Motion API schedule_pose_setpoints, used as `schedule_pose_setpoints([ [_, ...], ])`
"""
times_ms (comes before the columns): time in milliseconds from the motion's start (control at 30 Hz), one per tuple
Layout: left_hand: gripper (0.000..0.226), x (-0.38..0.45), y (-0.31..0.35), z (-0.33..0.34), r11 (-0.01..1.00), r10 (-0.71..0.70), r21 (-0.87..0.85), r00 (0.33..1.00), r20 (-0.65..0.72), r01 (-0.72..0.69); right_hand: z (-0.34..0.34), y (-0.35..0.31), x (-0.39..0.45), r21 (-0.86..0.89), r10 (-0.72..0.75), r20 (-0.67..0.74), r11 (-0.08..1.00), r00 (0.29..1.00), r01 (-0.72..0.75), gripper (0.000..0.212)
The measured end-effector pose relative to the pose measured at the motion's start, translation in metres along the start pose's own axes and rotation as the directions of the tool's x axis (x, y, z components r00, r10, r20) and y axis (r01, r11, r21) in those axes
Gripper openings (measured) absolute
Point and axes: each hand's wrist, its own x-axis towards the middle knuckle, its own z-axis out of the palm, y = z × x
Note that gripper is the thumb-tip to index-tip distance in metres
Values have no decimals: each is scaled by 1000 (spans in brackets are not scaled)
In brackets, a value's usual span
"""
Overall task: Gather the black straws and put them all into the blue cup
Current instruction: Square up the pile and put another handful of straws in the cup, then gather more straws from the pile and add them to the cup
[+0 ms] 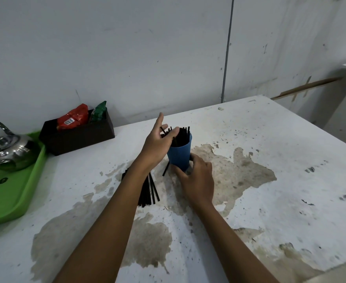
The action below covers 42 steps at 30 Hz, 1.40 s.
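A blue cup point(179, 155) is seen standing upright on a white, stained table point(270, 160), near its middle. The cup is gripped low on its near side by the right hand point(196, 180), whose fingers are wrapped around the wall. A bunch of black straws point(181, 135) stands inside the cup, the ends rising above the rim. The left hand point(157, 139) is held at the cup's mouth on its left side, with the thumb raised and the fingers curled against the straw tops; a few straws appear to be pinched there, though the contact is partly hidden by the palm. More loose straws point(150, 190) are left lying flat on the table, just below the cup and partly covered by the left forearm, and one single straw point(165, 169) lies at the cup's foot. At the far left a green tray point(10, 199) carries a steel kettle point(8, 152). Beside it, a dark box point(78, 137) holding red and green packets is set against the wall.
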Motion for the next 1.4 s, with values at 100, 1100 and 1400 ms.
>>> schedule_pose_setpoints([
  [100, 65, -2, 6, 0, 996, 3, -87, 999, -44, -7, 0, 0, 0, 5, 3, -5, 1000, 1000, -3, 53],
  [1100, 60, -47, -56, -16, 665, 50, 740, 982, -181, 103, -2, 0, -2, 128, 18, -45, 992, 999, -12, 41],
  [1400, 24, -49, -56, -7, 700, 13, 699, 976, -219, 148, 0, 2, -3, 104, 5, -22, 995, 1000, -2, 42],
])
